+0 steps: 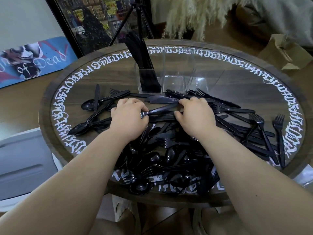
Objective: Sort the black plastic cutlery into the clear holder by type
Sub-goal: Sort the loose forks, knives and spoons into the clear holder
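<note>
Left of the clear holder (171, 77), loose black spoons (88, 104) on the round table (50, 92). In its left compartment, upright black knives (143, 65). Just before it, left hand (129, 117) curled, pinching a black piece (159, 110); right hand (194, 114) curled over the cutlery heap (171, 150), grip unclear. Rightward, scattered forks (278, 126).

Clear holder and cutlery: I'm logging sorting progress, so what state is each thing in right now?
clear holder: upright; left compartment filled, middle and right ones look empty
knives in holder: standing, leaning left
cutlery pile: loose, mixed, unsorted on the table
left hand: gripping a cutlery piece
right hand: fingers curled onto pieces in the pile; exact hold unclear
</note>
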`<state>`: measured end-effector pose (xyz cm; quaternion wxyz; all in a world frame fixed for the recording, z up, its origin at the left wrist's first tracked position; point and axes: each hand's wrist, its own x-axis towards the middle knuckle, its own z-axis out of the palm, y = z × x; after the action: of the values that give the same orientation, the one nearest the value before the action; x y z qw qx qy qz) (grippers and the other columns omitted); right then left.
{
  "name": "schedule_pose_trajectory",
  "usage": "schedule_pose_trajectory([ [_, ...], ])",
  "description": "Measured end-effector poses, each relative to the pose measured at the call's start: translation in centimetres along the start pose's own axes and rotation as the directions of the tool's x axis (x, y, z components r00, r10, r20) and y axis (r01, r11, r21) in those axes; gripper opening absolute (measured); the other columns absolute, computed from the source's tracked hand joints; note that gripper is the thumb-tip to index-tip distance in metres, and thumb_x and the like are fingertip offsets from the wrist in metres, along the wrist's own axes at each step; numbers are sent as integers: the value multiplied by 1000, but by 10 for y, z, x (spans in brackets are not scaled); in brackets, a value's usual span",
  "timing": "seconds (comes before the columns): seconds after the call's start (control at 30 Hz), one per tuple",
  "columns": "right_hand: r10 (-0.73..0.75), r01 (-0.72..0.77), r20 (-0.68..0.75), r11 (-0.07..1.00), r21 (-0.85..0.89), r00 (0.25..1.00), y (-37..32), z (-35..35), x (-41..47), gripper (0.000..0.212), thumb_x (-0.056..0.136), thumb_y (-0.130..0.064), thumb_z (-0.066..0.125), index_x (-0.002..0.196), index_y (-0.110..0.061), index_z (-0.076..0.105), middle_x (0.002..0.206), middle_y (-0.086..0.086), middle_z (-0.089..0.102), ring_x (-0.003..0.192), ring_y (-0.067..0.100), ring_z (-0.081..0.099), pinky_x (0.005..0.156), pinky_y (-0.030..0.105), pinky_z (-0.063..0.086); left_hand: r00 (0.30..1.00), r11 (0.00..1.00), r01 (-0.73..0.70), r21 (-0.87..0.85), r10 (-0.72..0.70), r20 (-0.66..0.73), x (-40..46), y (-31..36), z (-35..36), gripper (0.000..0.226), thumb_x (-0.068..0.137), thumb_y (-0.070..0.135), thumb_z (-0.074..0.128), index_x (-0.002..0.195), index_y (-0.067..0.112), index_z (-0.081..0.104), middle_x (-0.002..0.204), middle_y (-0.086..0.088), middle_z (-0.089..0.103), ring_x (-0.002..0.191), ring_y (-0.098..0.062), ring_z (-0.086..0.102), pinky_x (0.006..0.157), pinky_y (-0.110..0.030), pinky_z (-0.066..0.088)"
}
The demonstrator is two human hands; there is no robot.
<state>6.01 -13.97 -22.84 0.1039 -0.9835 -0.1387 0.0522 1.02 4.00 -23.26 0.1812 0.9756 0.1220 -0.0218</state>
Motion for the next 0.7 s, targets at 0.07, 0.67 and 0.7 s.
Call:
schedule_pose_trajectory([
  [0.07,19,-20,-21,1000,-10,1000,0,0,1,38,93,-40,51,122,-17,57,121,9,52,115,32,40,91,41,44,999,999,22,-48,-23,-41,0,-4,-1,15,91,29,56,104,26,63,125,8,54,124,-22,38,96,-41,33],
  [0.67,-86,86,53,996,0,995,-6,-2,4,42,90,-39,59,130,-28,54,124,2,53,117,29,37,95,39,41,983,993,-91,-72,78,-166,-1,-8,-6,25,89,32,62,113,30,67,120,6,55,120,-24,39,100,-40,36],
  [0.7,-87,88,60,996,-3,994,-6,-2,4,42,90,-39,59,130,-27,55,124,3,53,116,30,37,95,39,42,989,994,-101,-38,96,-110,-1,-7,-5,28,89,38,62,116,33,66,122,8,54,122,-23,37,101,-41,35],
])
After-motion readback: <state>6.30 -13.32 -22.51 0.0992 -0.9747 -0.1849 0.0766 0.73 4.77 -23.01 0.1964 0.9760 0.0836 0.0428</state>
